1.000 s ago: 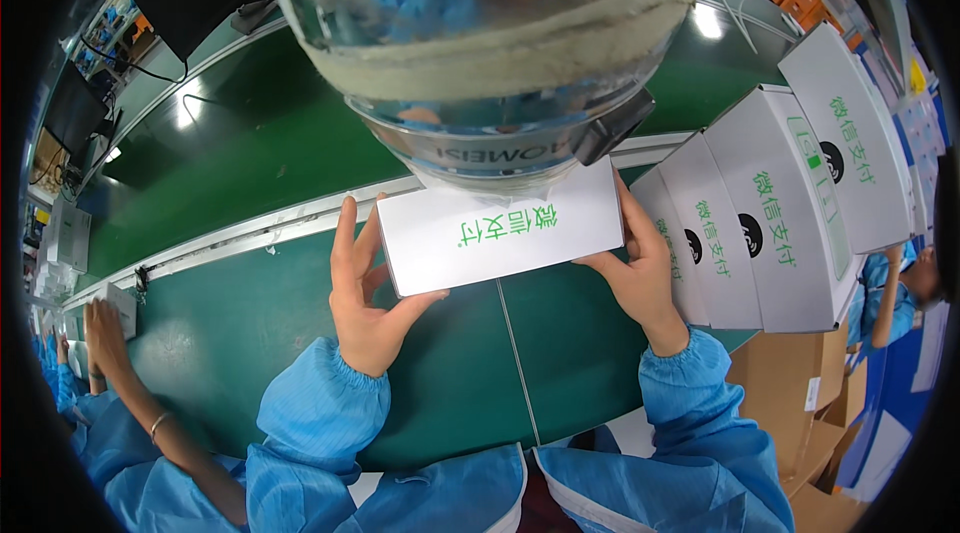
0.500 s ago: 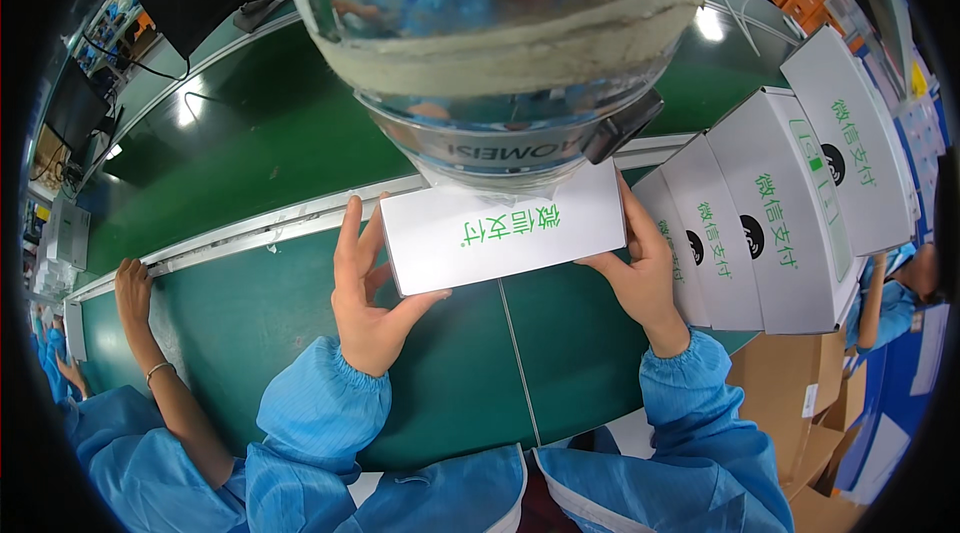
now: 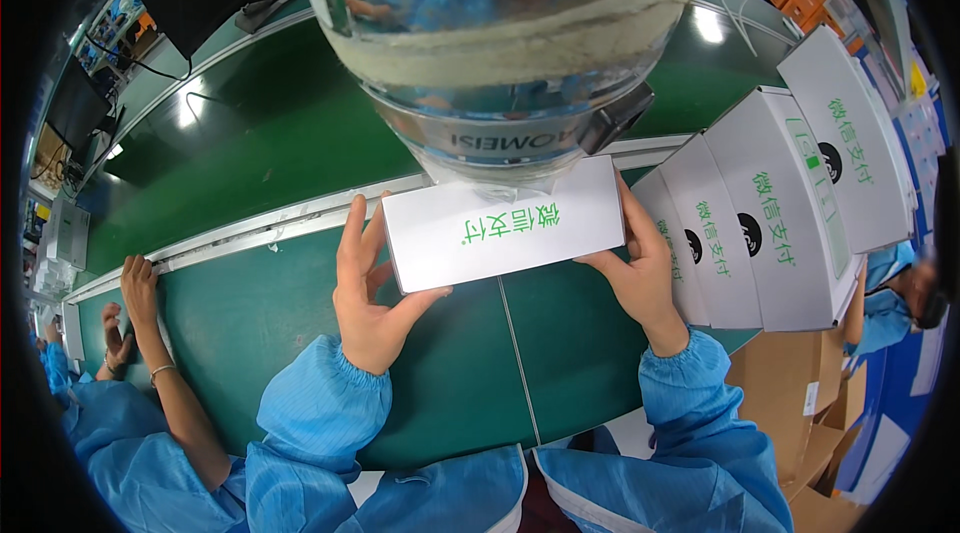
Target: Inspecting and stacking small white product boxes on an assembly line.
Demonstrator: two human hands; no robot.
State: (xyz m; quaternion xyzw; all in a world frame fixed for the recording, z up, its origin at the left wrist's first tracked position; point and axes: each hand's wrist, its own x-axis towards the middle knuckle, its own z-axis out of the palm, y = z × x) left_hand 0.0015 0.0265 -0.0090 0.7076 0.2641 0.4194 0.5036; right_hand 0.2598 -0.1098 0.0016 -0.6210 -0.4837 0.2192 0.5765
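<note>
Neighbouring person's hands (image 3: 135,298) now resting at green table (image 3: 250,323) edge, forearm shifted left. White rectangular cardboard box (image 3: 505,233) grasped between left hand (image 3: 370,293) and right hand (image 3: 640,278).

Blue sleeves (image 3: 320,413) — elastic cuffs.

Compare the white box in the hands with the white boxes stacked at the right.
The held box is gripped by the left hand and right hand; the row of boxes is untouched. The held box lies flat, alone; the row leans together. All are white with green print.
</note>
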